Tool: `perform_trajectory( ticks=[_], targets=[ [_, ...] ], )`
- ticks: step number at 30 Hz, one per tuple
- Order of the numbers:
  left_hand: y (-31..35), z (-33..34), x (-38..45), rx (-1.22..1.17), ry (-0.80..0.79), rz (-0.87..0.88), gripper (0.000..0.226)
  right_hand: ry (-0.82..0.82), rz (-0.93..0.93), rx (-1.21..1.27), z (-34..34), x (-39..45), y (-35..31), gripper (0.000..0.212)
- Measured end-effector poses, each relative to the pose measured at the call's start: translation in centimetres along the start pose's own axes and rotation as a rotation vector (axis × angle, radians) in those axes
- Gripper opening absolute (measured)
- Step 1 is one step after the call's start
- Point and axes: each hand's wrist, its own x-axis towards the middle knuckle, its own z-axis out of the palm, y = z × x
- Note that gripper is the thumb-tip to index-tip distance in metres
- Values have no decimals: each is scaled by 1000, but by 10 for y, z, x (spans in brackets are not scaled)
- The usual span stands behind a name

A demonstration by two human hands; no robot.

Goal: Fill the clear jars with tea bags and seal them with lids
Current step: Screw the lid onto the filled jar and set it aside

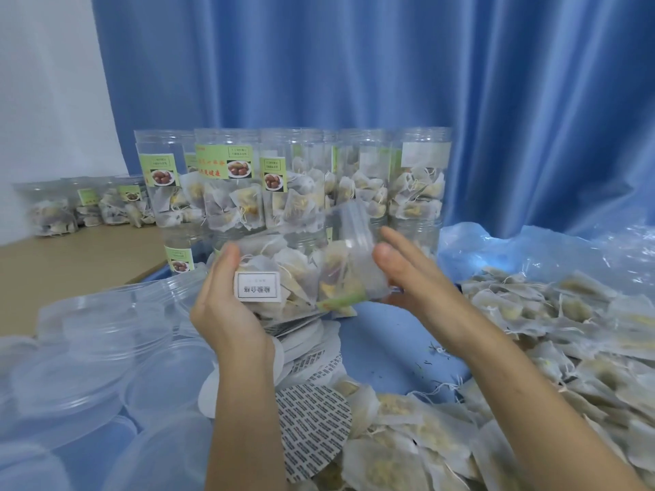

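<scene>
While tilted, jar (304, 274) sits between hands: left (227, 299), right (414, 278)

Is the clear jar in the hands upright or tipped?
Tipped: the clear plastic jar lies sideways, left hand gripping it, tea bags inside. Lid state: cannot tell.

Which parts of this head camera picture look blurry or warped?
Head view: the jar of tea bags held between the left hand and right hand is motion-smeared; the clear lids at lower left are soft; the loose tea bags stretch toward the right edge from wide-angle distortion; lighting is even and bluish.
</scene>
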Motion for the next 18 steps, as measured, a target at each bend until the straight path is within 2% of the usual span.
perform_trajectory(
  ticks=[1, 2, 6, 8, 9, 11, 12, 13, 15, 17, 18],
  targets=[
    [0, 2, 0, -12, -4, -50, 20, -8, 1, 49, 2, 1, 1, 116],
    [1, 4, -1, -15, -16, -103, 19, -9, -5, 74, 4, 2, 1, 124],
    [6, 12, -8, 16, -137, -267, 39, 59, -89, 231, 14, 4, -8, 88],
    [7, 19, -14, 97, -128, -270, 35, 150, -116, 231, 13, 4, -15, 85],
    [7, 22, -16, 217, -84, -205, 30, 187, -129, 205, 12, 3, -18, 88],
    [9, 29, -19, 572, -27, 70, 21, 229, -150, 137, 10, -1, -24, 93],
    [15, 34, -23, 731, -75, 208, 36, 236, -157, 112, 10, -3, -28, 94],
    [24, 38, -25, 849, -176, 293, 50, 240, -156, 98, 11, -5, -33, 95],
    [48, 47, -22, 983, -440, 321, 56, 248, -147, 103, 13, -6, -42, 97],
    [78, 53, -17, 1113, -721, 239, 49, 253, -149, 113, 16, -5, -53, 99],
    [92, 53, -16, 1192, -852, 174, 55, 252, -162, 112, 19, -5, -59, 98]
  ],
)
